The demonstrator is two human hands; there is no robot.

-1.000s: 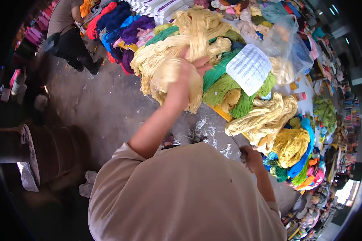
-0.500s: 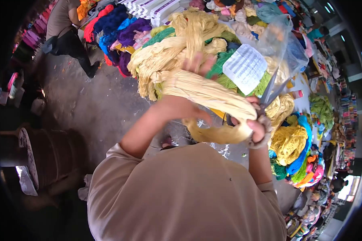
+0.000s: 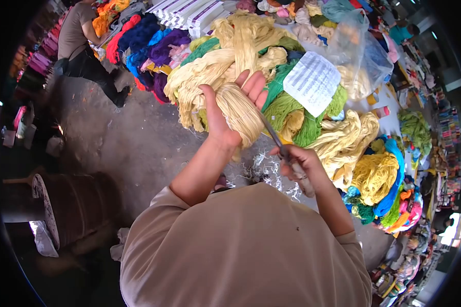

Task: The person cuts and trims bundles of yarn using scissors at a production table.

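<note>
Across the palm of my left hand (image 3: 219, 127) lies a cream skein of yarn (image 3: 238, 113), folded into a thick bundle. The thumb and fingers of that hand stick out around the bundle, palm up. In my right hand (image 3: 301, 159) is a pair of large scissors (image 3: 273, 130), fingers closed round the wrapped handles. The blades point up and left, along the right side of the skein. Just beyond my hands is a pile of cream yarn (image 3: 197, 77), with green yarn (image 3: 284, 108) beside it. A printed sheet of paper (image 3: 312, 83) lies on the green yarn.
More cream yarn (image 3: 346, 146) and a yellow bundle (image 3: 376, 176) lie to the right. A clear plastic bag (image 3: 358, 48) sits behind the paper. At the left are a rusty drum (image 3: 79, 207) and a person (image 3: 79, 38). White thread scraps (image 3: 266, 166) litter the floor.
The skein, stretched between both hands before, now lies bunched in my left hand. My right hand has let go of it and moved down with the scissors, whose blades now point left.
</note>
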